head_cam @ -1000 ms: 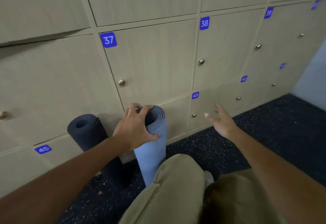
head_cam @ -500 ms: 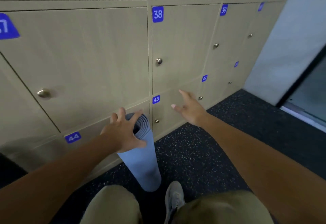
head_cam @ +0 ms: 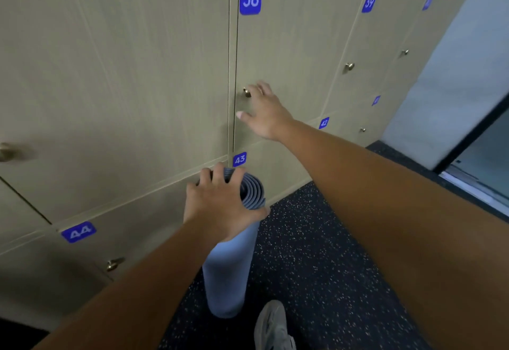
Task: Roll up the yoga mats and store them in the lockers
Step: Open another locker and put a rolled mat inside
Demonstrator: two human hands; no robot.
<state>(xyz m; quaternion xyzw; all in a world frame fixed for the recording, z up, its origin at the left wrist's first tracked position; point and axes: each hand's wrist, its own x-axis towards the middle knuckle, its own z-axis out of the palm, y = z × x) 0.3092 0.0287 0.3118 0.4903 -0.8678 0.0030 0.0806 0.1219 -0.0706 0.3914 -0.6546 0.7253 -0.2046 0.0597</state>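
There is one rolled blue mat (head_cam: 228, 272). There are two hands, the left hand (head_cam: 220, 206) and the right hand (head_cam: 265, 114). There is one grey shoe (head_cam: 274, 327). I count five round door knobs in plain sight, like the knob (head_cam: 247, 92) on locker 38. Five blue number tags can be read: 38, 39, 42, 43 and 44.

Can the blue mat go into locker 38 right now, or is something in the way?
Its door is in the way. Locker 38's door is shut. The right hand reaches for the brass knob, fingers spread, not gripping it. The left hand holds the rolled blue yoga mat upright on the floor below.
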